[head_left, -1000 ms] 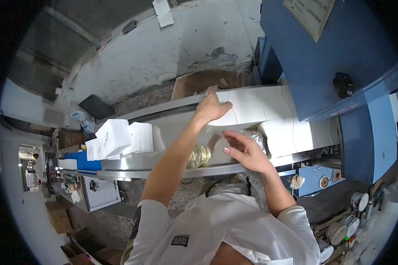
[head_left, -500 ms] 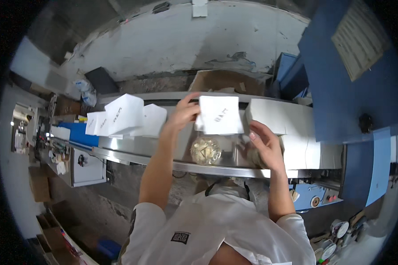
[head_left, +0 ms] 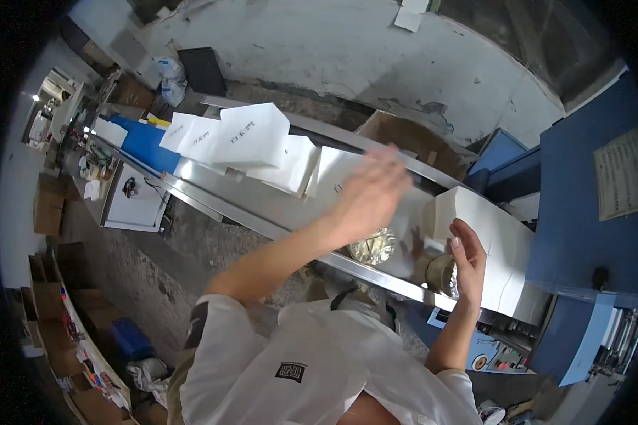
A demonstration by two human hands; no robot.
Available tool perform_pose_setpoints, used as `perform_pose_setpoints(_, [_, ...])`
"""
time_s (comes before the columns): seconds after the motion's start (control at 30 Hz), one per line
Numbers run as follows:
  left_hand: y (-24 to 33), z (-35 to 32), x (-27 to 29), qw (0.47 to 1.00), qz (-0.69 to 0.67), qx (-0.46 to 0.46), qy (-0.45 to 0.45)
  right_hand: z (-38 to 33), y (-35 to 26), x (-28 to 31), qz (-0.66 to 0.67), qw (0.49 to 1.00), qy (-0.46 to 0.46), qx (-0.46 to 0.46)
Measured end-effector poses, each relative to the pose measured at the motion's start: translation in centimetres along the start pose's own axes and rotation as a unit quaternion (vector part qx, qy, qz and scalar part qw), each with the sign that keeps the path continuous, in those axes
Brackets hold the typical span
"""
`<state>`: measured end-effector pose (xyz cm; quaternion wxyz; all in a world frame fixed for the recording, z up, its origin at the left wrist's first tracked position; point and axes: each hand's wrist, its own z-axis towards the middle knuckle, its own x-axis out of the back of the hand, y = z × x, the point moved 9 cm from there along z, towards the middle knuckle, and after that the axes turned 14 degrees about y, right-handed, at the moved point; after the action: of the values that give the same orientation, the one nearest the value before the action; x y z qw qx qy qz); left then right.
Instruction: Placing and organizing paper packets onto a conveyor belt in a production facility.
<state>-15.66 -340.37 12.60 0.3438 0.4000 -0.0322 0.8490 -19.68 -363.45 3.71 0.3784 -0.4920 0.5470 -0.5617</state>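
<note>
My left hand (head_left: 372, 191) is smeared by motion over the middle of the metal counter, its fingers not clear. Just left of it, partly covered, stands a white box (head_left: 327, 170) with dark print. Beneath the left wrist sits a round pack in clear, shiny wrap with yellowish contents (head_left: 373, 248). My right hand (head_left: 469, 258) is upright with fingers stretched and thumb apart. Beside its palm is a second round shiny pack (head_left: 441, 275), partly hidden by the hand; whether they touch I cannot tell.
Several white printed boxes (head_left: 252, 138) stand in a row to the left, near a blue sheet (head_left: 149, 145). White blocks (head_left: 485, 244) fill the counter's right end beside a blue machine (head_left: 581, 205). A brown carton (head_left: 407, 145) sits behind the counter's far edge (head_left: 319, 134).
The white box by my left hand has gone from the counter's middle to the end of the box row. The view has turned, and a second round pack shows more by my right hand.
</note>
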Motion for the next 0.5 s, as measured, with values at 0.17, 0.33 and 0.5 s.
perform_pose_setpoints(0.17, [-1.9,-4.2,-7.9,0.885,0.081,-0.016,-0.459,-0.2,-0.4,-0.2,-0.014,1.0,-0.012,0.017])
perform_pose_setpoints(0.33, [-3.8,-3.2,-9.3,0.892,0.172,-0.088,-0.408,-0.6,-0.3,0.4,0.014,1.0,0.002,0.012])
perform_pose_setpoints(0.5, [-2.5,-1.3,-15.0,0.876,-0.22,0.35,-0.251,-3.1,-1.1,-5.5,-0.138,0.972,-0.101,0.159])
